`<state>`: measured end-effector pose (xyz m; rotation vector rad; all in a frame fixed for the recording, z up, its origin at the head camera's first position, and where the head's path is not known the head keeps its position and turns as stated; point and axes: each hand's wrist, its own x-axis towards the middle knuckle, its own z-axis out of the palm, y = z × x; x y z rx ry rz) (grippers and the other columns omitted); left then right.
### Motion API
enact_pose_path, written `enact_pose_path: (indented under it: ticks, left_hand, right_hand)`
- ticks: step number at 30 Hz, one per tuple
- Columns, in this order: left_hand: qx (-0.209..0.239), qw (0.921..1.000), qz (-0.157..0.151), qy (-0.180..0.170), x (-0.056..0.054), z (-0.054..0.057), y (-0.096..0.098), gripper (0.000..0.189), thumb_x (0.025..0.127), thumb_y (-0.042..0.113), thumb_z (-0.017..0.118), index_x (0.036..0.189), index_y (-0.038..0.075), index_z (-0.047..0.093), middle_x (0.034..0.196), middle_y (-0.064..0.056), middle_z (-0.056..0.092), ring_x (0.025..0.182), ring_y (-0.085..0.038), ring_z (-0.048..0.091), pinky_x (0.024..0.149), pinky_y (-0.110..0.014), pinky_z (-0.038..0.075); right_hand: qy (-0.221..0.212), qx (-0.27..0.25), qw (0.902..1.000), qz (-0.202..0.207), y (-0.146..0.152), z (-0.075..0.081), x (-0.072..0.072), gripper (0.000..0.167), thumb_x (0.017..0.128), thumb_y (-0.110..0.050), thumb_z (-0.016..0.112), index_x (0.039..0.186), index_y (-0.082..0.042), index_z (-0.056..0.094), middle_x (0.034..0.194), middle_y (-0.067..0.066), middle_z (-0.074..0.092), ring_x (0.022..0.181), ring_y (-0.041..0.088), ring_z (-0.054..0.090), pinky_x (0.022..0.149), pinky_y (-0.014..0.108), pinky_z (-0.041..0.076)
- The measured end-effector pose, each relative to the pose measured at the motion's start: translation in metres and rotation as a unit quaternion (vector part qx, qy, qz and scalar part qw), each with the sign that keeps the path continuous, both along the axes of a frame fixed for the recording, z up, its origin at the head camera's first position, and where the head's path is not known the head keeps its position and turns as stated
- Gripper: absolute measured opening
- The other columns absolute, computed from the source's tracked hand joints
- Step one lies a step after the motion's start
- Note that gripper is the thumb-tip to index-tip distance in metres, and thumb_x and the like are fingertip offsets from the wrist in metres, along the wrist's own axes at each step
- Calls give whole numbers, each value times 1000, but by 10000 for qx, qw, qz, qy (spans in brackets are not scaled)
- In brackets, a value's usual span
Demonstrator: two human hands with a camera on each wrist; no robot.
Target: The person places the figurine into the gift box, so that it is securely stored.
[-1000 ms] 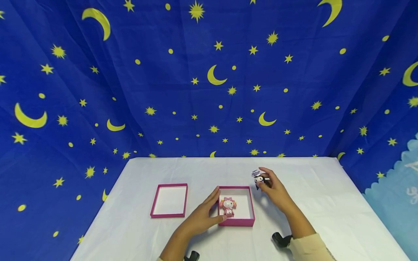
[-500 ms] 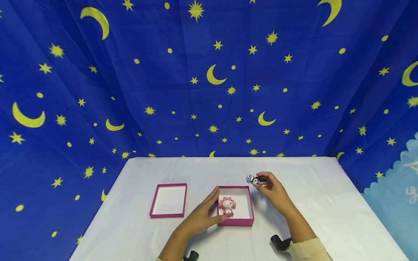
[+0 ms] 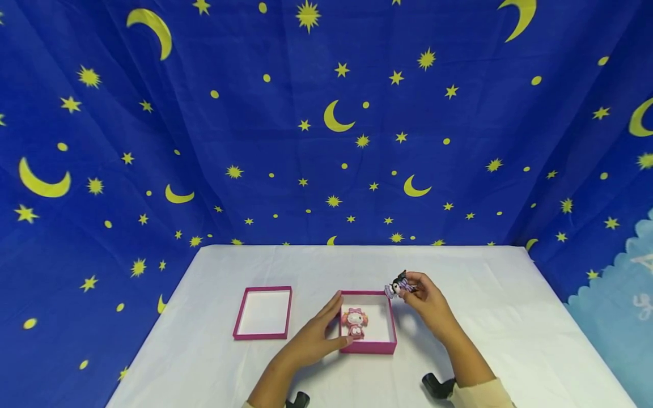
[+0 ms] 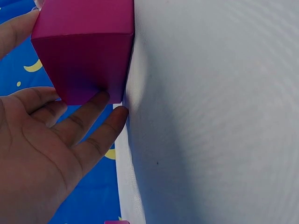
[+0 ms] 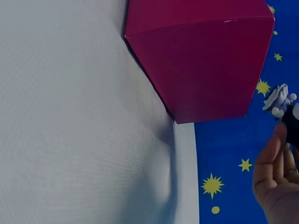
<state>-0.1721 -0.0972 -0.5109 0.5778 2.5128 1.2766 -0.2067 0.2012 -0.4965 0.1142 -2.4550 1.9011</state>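
Observation:
In the head view, my right hand (image 3: 431, 303) pinches a small black, white and lilac character figurine (image 3: 395, 287) between thumb and fingers. Tilted leftward, the figurine is over the back right corner of a magenta box (image 3: 368, 347). A pink character figurine (image 3: 356, 321) lies inside that box, at its left side. My left hand (image 3: 316, 341) rests along the box's left side, thumb at the front left corner. The left wrist view shows its fairly straight fingers (image 4: 77, 122) touching the box wall (image 4: 86, 65). Only part of the held figurine (image 5: 279, 99) appears in the right wrist view.
A shallow magenta lid (image 3: 264, 313) with a white inside lies left of the box on the white-covered table (image 3: 490, 294). A blue curtain (image 3: 285, 141) with yellow moons and stars hangs behind. Black wrist mounts (image 3: 437, 386) sit beside the forearms.
My right hand has brought the black figurine left and down toward the box's back right corner, tipping it sideways. The left hand, the box and the pink figurine have stayed in place.

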Motion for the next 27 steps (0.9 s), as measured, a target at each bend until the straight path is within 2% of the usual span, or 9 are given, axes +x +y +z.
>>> enact_pose_path:
  ticks: [4,11,16,24,27]
  left_hand:
    - [32,10000,-7,-8,0,0,0,91,91,48,70,163,24,19,172,6,10,157,-30,18,125,-61,21]
    - [6,10000,7,-55,-1,-1,0,92,91,49,70,163,27,18,172,9,9,158,-26,17,126,-57,20]
    - [31,10000,-13,-58,-1,0,0,92,91,48,70,163,24,18,172,8,9,158,-27,17,126,-58,20]
    - [12,10000,-12,-78,0,1,1,91,92,46,70,163,26,18,172,7,10,158,-29,18,125,-59,21]
    - [7,10000,-14,-87,0,1,1,91,92,46,70,163,26,18,172,8,9,158,-29,18,125,-60,21]
  right_hand:
    - [81,-80,9999,27,-1,-1,2,40,96,-14,69,131,-1,55,125,20,63,101,2,63,88,19,56]
    - [61,-735,9959,515,0,-5,4,38,100,-8,61,133,7,51,124,24,57,97,5,69,85,35,64]
    - [285,-818,9932,777,1,-7,4,38,102,-11,59,135,6,50,128,20,54,96,8,72,81,42,64]
    - [423,-552,9933,922,3,-7,6,38,103,-15,59,138,-1,57,133,26,55,90,9,71,74,37,64]
    - [475,-465,9931,967,2,-7,6,38,103,-14,57,139,-1,57,136,24,52,88,9,71,72,35,64]
